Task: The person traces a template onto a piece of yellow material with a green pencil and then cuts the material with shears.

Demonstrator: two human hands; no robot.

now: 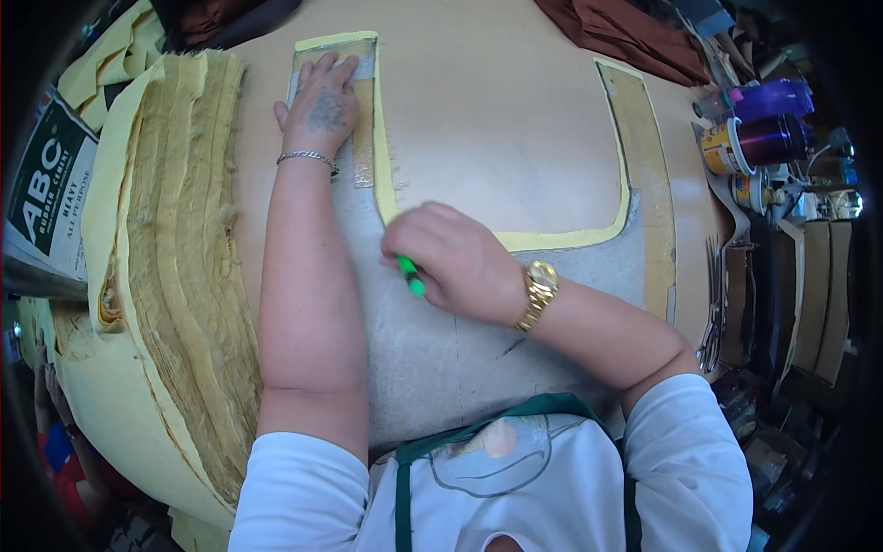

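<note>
A large grey U-shaped sheet (460, 340) with strips of brown tape lies on the table in front of me. Pale yellow material (561, 239) shows as a narrow border along its inner cut-out and at the arms' far ends. My left hand (322, 103) lies flat on the far end of the left arm, fingers spread. Near the inner left corner, my right hand (451, 262) is closed around a green pen (411, 275). The pen's tip is hidden by the hand.
At left stands a thick stack of yellow fibrous sheets (184, 258), beside a large green-and-white can (55, 184). Tubs (725, 147), a dark purple container (777, 140) and scissors (711, 304) are on the right. Brown cloth (635, 41) lies at the far right. Another person's arm (55, 396) shows at far left.
</note>
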